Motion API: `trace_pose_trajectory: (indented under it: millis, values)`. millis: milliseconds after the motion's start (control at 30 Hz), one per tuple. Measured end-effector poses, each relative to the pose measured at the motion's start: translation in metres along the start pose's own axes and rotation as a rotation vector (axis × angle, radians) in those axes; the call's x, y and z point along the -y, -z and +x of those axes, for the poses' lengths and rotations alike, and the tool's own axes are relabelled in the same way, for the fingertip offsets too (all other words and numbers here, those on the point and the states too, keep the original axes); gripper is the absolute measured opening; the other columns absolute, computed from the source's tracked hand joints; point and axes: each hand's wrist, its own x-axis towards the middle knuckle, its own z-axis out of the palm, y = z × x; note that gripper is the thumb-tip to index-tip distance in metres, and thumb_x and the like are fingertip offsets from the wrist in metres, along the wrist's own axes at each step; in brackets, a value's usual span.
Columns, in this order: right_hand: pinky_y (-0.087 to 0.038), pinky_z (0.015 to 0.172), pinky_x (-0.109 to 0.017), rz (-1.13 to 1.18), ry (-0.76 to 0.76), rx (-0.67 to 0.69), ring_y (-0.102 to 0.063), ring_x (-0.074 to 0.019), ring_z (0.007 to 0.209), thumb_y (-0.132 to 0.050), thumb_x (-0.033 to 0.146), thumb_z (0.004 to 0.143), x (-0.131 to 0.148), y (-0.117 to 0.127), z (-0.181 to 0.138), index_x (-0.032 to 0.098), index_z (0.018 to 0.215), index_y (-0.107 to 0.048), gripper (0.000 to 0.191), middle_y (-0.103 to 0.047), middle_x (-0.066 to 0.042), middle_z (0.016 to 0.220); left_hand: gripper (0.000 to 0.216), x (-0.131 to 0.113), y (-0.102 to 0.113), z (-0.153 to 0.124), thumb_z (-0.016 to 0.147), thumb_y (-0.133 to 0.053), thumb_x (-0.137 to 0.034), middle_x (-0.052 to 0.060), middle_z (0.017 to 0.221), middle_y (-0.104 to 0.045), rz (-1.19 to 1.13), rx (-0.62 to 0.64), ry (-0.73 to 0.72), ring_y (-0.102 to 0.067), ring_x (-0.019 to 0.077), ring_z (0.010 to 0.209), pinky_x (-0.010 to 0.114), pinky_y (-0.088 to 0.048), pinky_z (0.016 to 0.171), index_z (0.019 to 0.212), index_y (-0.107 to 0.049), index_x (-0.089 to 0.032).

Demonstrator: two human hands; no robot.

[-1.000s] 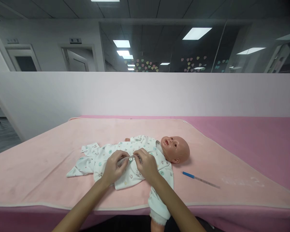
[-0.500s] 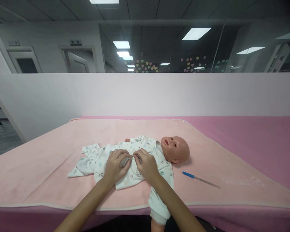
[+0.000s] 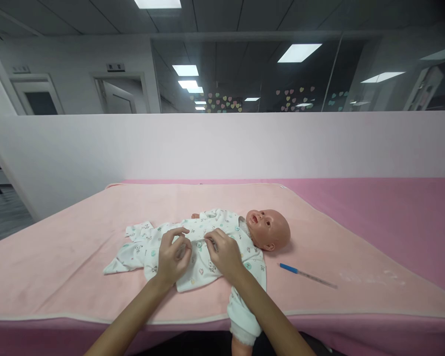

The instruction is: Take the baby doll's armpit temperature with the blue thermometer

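A baby doll [image 3: 270, 230] lies on its back with its head to the right, dressed in a white printed baby outfit [image 3: 198, 277]. My right hand [image 3: 224, 254] rests over the doll's chest, its thumb and fingertips pinched on the front of the outfit. To its left, over the belly, my left hand [image 3: 174, 257] has thumb and a finger brought together in a ring, with another finger raised. Whether it pinches a bit of fabric or a tie, I cannot make out. One sleeved doll arm [image 3: 243, 321] hangs over the table's near edge, partly behind my right forearm.
Beneath the doll spreads a peach blanket [image 3: 77, 247] on a pink table cover [image 3: 393, 212]. A thin stick with a blue end [image 3: 289, 268], perhaps a pen or thermometer, lies right of the doll. A white partition wall [image 3: 222, 146] stands behind the table.
My left hand has shifted left and drawn away from the right hand's fingertips, one finger lifting. The right hand stays pinched at the same spot. The doll has not moved.
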Motion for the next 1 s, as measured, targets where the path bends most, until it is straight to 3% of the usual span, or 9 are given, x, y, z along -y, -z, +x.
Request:
trace_pose_trajectory:
  millis: [400, 600, 800, 1000]
  values:
    - [-0.037, 0.059, -0.02, 0.001, -0.017, 0.013, -0.055, -0.01, 0.066, -0.042, 0.017, 0.084, -0.0006, -0.0015, 0.0, 0.021, 0.084, -0.057, 0.015, -0.059, 0.001, 0.08, 0.012, 0.0021, 0.001, -0.0005, 0.065, -0.049, -0.006, 0.005, 0.092, -0.052, -0.096, -0.042, -0.063, -0.051, 0.0178, 0.082, 0.034, -0.043, 0.073, 0.06, -0.052, -0.017]
    - [-0.036, 0.059, -0.02, -0.007, -0.023, 0.01, -0.055, -0.0105, 0.068, -0.043, 0.017, 0.083, -0.0011, -0.0012, 0.0, 0.021, 0.083, -0.056, 0.014, -0.059, 0.001, 0.079, 0.014, 0.0027, 0.003, -0.0001, 0.062, -0.044, -0.006, 0.003, 0.073, -0.053, -0.139, -0.017, -0.113, -0.047, 0.0156, 0.068, 0.034, -0.035, 0.065, 0.053, -0.046, -0.016]
    - [-0.037, 0.06, -0.02, -0.001, -0.026, 0.021, -0.055, -0.0107, 0.069, -0.042, 0.017, 0.084, -0.0007, -0.0015, 0.0, 0.02, 0.083, -0.057, 0.015, -0.059, 0.001, 0.08, 0.016, 0.006, 0.0025, -0.0008, 0.06, -0.04, -0.008, 0.0, 0.05, -0.04, -0.209, -0.018, -0.108, -0.037, 0.0133, 0.055, 0.032, -0.029, 0.057, 0.048, -0.034, -0.017]
    - [-0.037, 0.06, -0.02, 0.007, -0.023, 0.014, -0.056, -0.0111, 0.07, -0.042, 0.017, 0.084, -0.0009, -0.001, 0.0, 0.02, 0.083, -0.057, 0.015, -0.059, 0.001, 0.079, 0.011, 0.0046, 0.0033, -0.002, 0.069, -0.044, -0.007, 0.001, 0.061, -0.048, -0.203, -0.074, -0.106, -0.044, 0.0136, 0.06, 0.031, -0.033, 0.059, 0.064, -0.045, -0.017]
